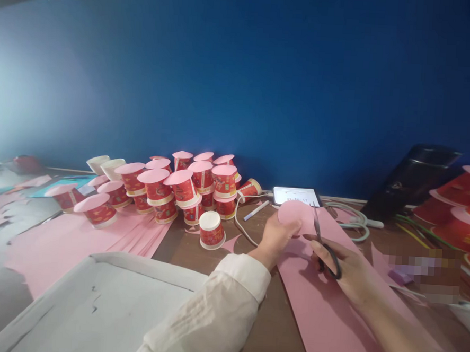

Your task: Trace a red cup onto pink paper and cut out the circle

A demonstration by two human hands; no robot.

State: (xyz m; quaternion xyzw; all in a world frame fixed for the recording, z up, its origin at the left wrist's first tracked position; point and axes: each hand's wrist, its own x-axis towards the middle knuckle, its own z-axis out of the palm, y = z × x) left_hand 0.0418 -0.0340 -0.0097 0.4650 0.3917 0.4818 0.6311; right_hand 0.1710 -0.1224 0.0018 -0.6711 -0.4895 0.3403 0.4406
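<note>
Between the fingers of my left hand (276, 236) is a piece of pink paper (296, 215) with a rounded outline, held up off the table. My right hand (343, 270) has its fingers through the handles of black scissors (330, 260). The blades point away from me and stand at the right edge of the paper piece. Below both hands lies a long pink sheet (329, 320). To the left, an upside-down red paper cup (211, 232) with a pale base stands alone.
Stacked red cups topped with pink discs (181, 186) stand left of my hands. A lit phone (295, 195) leans near the blue wall (241, 81). A marker (255, 211), a white cable (244, 231) and a black object (414, 176) lie around. A white tray (145, 269) is in front.
</note>
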